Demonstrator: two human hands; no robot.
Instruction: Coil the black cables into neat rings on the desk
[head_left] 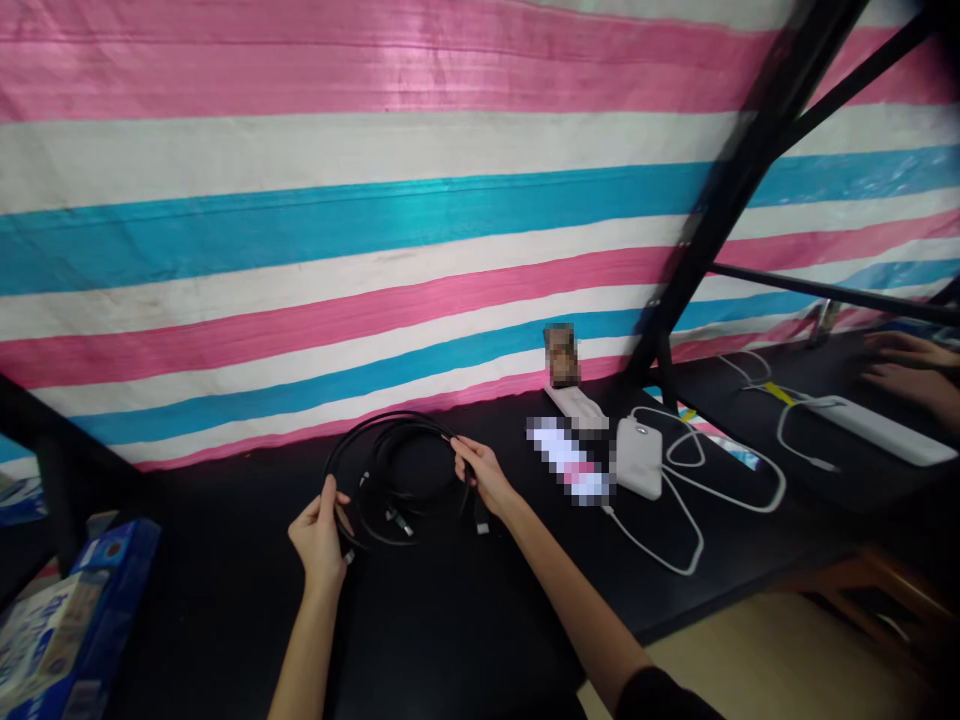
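A black cable (390, 418) with metal-tipped plugs lies in loose coils over the dark table. My left hand (321, 535) pinches the coil at its left side, thumb up, with a small plug end showing beside the wrist. On the right side of the loop, my right hand (484, 472) grips the cable between thumb and fingers. One plug (481, 520) hangs just below my right hand. Another connector (403, 525) rests inside the coil, near the middle.
Right of my hands are a white power bank (639, 458), a blurred lit phone (570, 460) and white cords (694, 560). A blue package (124, 570) stands at left. Black metal struts (720, 210) slant up at right. Another person's hands (911, 370) are at far right, near a white power strip (885, 430).
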